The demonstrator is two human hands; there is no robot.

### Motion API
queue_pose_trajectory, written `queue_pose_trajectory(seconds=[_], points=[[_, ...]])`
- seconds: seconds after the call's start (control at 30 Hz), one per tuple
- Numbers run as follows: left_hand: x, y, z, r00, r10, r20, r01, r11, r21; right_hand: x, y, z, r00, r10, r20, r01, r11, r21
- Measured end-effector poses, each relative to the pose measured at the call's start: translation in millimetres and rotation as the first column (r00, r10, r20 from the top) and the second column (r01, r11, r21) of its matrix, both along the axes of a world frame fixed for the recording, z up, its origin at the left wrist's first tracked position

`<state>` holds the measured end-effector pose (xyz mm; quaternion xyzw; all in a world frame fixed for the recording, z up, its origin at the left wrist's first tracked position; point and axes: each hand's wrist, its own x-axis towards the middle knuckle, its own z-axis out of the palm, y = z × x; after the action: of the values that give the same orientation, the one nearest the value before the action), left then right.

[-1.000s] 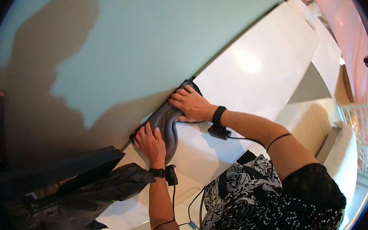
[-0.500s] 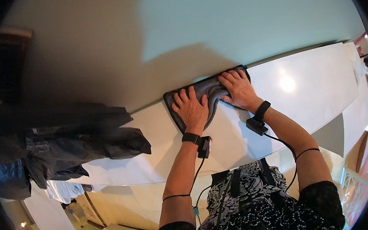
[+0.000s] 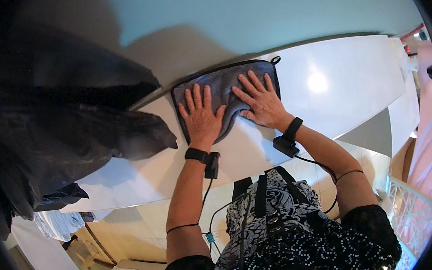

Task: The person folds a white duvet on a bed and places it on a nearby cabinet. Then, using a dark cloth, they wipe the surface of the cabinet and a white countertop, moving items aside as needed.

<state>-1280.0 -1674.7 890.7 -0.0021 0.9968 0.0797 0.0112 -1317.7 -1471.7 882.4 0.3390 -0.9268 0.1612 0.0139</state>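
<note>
Gray with black edging, a cloth (image 3: 222, 91) lies partly rumpled on a white counter (image 3: 344, 84), its far edge just beside a pale blue wall (image 3: 267, 14). A person's left hand (image 3: 202, 121) and right hand (image 3: 264, 106) rest on it, fingers spread and open, neither closed around the fabric. Black straps (image 3: 292, 129) circle both wrists; dark plastic sheeting (image 3: 74, 141) bunches at left.
</note>
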Motion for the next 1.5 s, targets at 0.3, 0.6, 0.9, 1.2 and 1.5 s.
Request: queue_pose_trajectory(seconds=[0.3, 0.6, 0.9, 1.2, 1.5], points=[[85.7, -93.5, 33.4, 0.952, 0.148, 0.268, -0.128, 0.988, -0.089, 79.7, -84.3, 16.5, 0.963, 0.26, 0.075, -0.257, 0.965, -0.046], [188.0, -136.7, 13.4, 0.993, 0.119, 0.0, -0.119, 0.989, -0.082, 143.4, -116.5, 11.4, 0.881, 0.463, 0.099, -0.46, 0.887, -0.047], [218.2, -80.5, -5.7, 0.981, 0.192, -0.038, -0.195, 0.976, -0.096, 163.1, -68.9, -1.0, 0.84, 0.542, -0.037, -0.542, 0.84, 0.014], [161.3, 54.7, -14.6, 0.999, 0.044, -0.017, -0.045, 0.998, -0.045, 124.5, 96.9, 4.7, 0.901, 0.423, 0.1, -0.417, 0.906, -0.073], [82.6, 90.9, -20.2, 1.0, -0.008, -0.02, 0.007, 1.0, -0.028, 88.9, 103.3, -6.4, 0.994, -0.018, 0.111, 0.025, 0.997, -0.07]])
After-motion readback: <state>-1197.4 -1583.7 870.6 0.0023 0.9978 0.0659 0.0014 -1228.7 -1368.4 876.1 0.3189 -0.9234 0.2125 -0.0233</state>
